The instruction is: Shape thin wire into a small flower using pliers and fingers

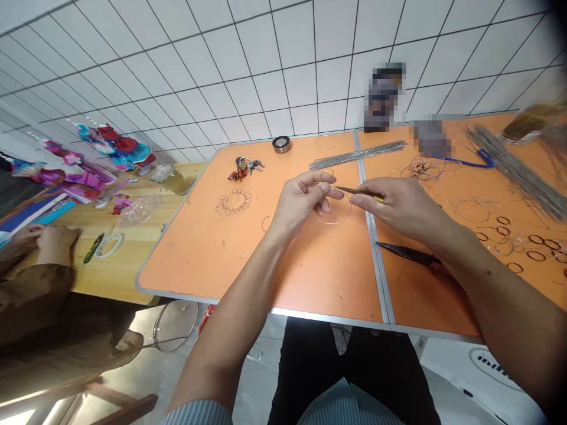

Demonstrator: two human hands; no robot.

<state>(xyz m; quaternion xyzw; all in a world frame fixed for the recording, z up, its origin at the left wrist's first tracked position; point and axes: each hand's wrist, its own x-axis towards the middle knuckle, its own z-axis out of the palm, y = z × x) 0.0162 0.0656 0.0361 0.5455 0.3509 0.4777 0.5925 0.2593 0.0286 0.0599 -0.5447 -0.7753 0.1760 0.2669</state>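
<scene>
My left hand [303,198] is pinched on a thin wire ring [335,215] held just above the orange table [221,248]. My right hand [398,203] is closed round a slim pointed tool with a yellow handle [357,192], its tip aimed at the ring beside my left fingers. Dark pliers [405,254] lie on the table under my right wrist.
A bundle of straight wires [357,154], a tape roll [280,144], a wire flower shape [233,201], keys [243,167] and several small wire rings [531,242] lie on the table. Another person's hand [51,242] rests on a wooden table at left, near colourful ornaments [110,144].
</scene>
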